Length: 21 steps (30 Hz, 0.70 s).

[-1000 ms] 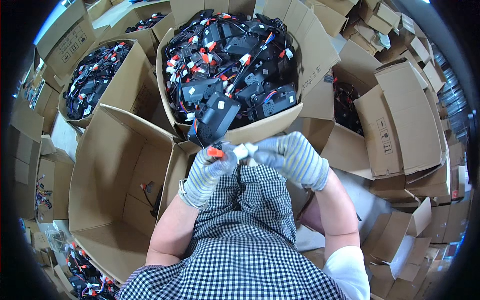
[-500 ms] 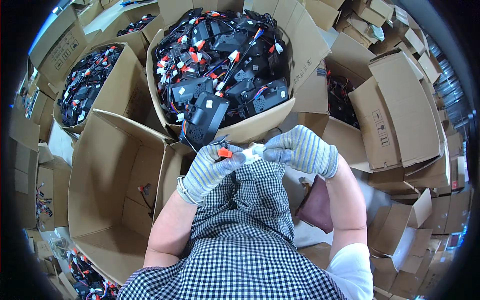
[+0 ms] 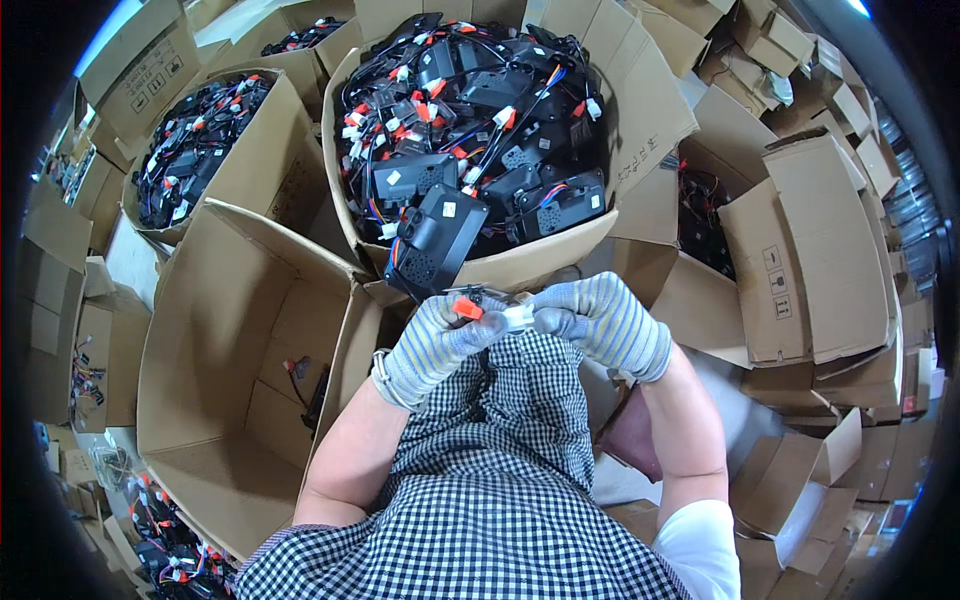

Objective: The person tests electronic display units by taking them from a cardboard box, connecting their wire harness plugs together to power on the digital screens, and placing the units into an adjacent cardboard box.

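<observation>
In front of my lap, my gloved left hand [image 3: 435, 340] is closed in a pinch on a white plug connector [image 3: 517, 318]. A red connector [image 3: 467, 307] on a dark lead sticks out above its fingers. My gloved right hand [image 3: 606, 322] pinches the other end of the white connector, its fingertips near the left ones. Thin dark wires show above the left fingers. Just beyond, a black plastic unit [image 3: 442, 238] with a speaker-like grille and coloured wires tilts over the near rim of a full carton. Whether its wires run to the connector is hidden.
The carton [image 3: 560, 245] ahead is heaped with black units, wires and red and white connectors. An open carton [image 3: 215, 340] at the left has a small wired part and a dark piece inside. More cartons [image 3: 822, 260] stand around; a maroon seat-like thing [image 3: 633, 437] is beside my right leg.
The view has shifted, so the cartons appear lower and further right. My hands have drawn closer together around the white connector, and less of the white shows between them.
</observation>
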Available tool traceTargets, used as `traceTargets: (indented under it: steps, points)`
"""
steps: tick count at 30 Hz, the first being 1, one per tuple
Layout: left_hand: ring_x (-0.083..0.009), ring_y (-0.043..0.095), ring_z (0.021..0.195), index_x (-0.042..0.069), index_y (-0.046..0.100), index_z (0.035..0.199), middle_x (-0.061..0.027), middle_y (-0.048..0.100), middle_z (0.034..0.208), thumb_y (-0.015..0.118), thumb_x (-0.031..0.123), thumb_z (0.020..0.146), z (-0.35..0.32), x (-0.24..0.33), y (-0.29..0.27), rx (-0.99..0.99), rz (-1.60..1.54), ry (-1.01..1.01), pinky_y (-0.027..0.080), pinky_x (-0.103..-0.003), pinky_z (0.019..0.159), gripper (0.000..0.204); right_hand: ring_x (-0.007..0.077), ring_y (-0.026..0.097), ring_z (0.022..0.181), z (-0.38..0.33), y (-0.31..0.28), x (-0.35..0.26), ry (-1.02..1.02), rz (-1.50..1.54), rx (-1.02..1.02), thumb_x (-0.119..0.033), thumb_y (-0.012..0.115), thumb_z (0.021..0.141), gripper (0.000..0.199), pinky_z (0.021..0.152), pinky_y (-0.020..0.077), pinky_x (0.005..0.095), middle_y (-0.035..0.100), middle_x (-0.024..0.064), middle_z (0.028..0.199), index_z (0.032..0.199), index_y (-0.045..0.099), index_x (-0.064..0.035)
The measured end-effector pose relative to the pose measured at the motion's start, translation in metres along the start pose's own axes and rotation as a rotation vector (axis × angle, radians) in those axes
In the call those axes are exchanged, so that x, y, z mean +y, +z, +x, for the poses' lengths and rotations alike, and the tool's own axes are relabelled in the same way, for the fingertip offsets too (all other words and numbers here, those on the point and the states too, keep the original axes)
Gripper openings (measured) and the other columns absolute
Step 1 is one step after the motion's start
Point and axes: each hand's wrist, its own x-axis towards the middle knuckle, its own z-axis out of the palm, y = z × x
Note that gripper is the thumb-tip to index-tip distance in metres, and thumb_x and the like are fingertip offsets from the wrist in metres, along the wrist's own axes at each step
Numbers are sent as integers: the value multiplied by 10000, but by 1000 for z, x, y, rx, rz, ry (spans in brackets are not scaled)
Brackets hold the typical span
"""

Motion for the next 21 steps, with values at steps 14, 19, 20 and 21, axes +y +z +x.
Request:
traceTargets:
  steps: [14,19,20,21]
  points:
    - [-246,514,1079,-19,473,1198,-140,506,1183,466,559,897,-37,-77,-9,249,-825,23,425,-396,949,652,174,626,593,-99,9,54,53,714,151,-193,666,746,251,451,453,252,656,113,718,835,680,41]
    - [-356,544,1089,-95,405,1229,-229,515,1224,465,798,676,9,-80,10,49,-1138,-159,365,-536,1017,1052,263,640,671,-141,13,81,-440,352,-112,-199,697,769,240,612,486,355,658,88,757,939,671,-30]
    - [-349,566,1054,-91,422,1211,-232,541,1187,486,778,689,17,-83,11,80,-1186,-147,390,-535,995,1015,263,638,659,-153,14,87,-402,384,-157,-192,692,777,234,609,487,355,655,90,744,942,670,-28]
    - [-342,588,1019,-87,438,1193,-235,567,1150,507,757,702,28,-85,15,97,-1235,-142,415,-534,973,979,262,636,648,-168,13,96,-360,408,-191,-186,688,784,228,606,488,355,652,91,731,945,670,-26]
